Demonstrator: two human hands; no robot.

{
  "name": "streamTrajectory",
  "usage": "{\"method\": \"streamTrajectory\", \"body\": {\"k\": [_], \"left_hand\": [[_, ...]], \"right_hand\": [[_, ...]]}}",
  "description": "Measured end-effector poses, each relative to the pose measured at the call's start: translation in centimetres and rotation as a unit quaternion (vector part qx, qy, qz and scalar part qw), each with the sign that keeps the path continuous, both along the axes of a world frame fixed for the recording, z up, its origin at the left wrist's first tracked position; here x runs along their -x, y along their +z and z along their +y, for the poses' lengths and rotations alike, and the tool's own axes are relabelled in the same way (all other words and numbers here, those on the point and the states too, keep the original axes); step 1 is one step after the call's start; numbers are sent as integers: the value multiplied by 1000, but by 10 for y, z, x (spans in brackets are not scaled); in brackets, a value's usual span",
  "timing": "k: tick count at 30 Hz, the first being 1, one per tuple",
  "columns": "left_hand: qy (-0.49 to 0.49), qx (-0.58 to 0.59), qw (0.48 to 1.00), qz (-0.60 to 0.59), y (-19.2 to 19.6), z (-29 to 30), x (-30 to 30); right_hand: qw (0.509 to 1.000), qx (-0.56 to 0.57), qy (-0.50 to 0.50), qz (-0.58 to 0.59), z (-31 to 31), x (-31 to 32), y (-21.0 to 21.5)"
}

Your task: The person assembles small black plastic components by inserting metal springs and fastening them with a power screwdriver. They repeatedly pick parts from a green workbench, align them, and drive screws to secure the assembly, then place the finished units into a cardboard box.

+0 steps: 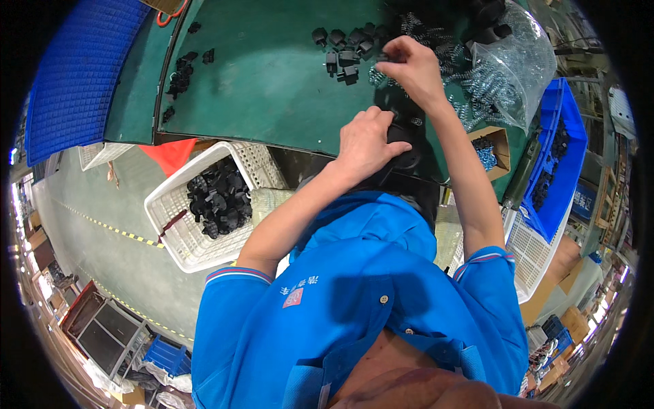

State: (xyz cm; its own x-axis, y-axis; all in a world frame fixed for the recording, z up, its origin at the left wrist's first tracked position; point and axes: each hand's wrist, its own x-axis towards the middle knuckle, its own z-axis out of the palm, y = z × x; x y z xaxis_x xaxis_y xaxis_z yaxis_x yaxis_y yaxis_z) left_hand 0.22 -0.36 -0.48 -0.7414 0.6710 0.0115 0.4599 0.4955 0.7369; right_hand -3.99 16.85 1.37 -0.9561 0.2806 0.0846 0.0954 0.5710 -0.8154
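Note:
My left hand [368, 142] is at the front edge of the green table [259, 88]. Its fingers are curled and its thumb lies over a rounded black plastic part [407, 159], mostly hidden below. Farther off, my right hand [417, 73] has thumb and forefinger closed in a pinch; whatever is between them is too dark to make out. Just left of that pinch sits a group of black plastic blocks [349, 56], some with a light pin. Loose metal springs [485, 88] are spread right of my right hand, partly in a clear plastic bag [521, 61].
Small black parts [181, 76] lie at the table's left. Near my right forearm stand a cardboard box [499, 144] of small bluish pieces and a blue bin [560, 88] with black parts. A white basket [163, 218] holds black parts below the left edge.

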Motion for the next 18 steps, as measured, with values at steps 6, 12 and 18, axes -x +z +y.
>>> {"method": "streamTrajectory", "body": {"k": [6,12,18], "left_hand": [[5,8,998,-70,8,0,7],[-3,16,998,-68,5,1,10],[3,14,997,-76,7,3,10]], "right_hand": [[980,160,11,119,-9,-82,41],[981,160,-53,100,-6,-117,45],[956,254,-140,35,4,-139,27]]}}
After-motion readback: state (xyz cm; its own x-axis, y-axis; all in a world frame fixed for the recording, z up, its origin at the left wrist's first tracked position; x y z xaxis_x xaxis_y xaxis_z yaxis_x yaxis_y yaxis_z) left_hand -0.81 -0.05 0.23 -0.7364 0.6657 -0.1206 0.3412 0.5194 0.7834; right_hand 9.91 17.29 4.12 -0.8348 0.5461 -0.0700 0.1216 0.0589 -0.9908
